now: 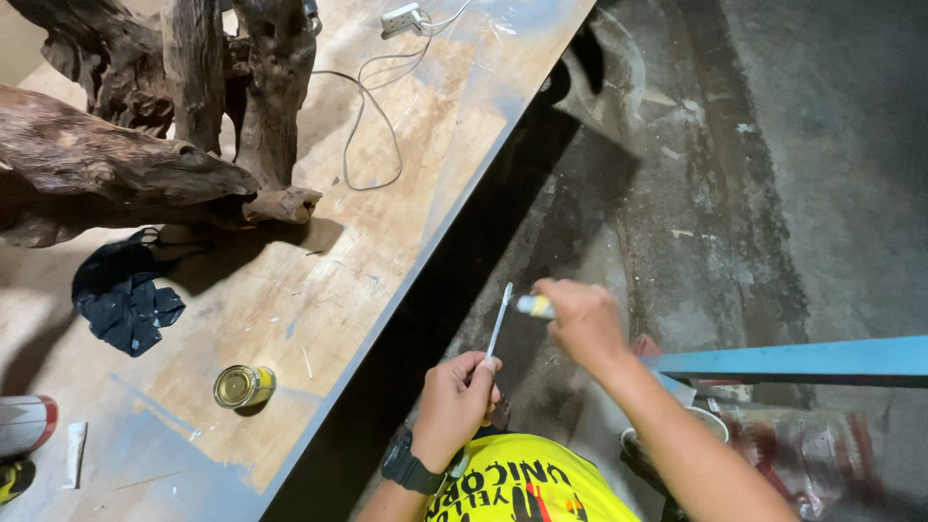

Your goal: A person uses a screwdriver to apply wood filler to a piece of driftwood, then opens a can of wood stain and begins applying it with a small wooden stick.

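My left hand (pixel 454 401), with a black watch on the wrist, grips the lower end of a thin white stick (pixel 499 319) that points up and away. My right hand (pixel 578 321) is closed around a small yellow and white tube (pixel 533 306), whose tip sits right beside the upper part of the stick. Both hands hover over the dark concrete floor (pixel 735 174), just off the edge of a wooden tabletop (pixel 387 203). A small open tin (pixel 244 386) lies on its side on the table to the left of my hands.
Large gnarled driftwood pieces (pixel 145 126) fill the table's far left. A dark cloth (pixel 126 295) lies below them. A white cable (pixel 372 116) runs to a socket strip (pixel 401 17). A blue bar (pixel 793 360) crosses at right above a container (pixel 710 420).
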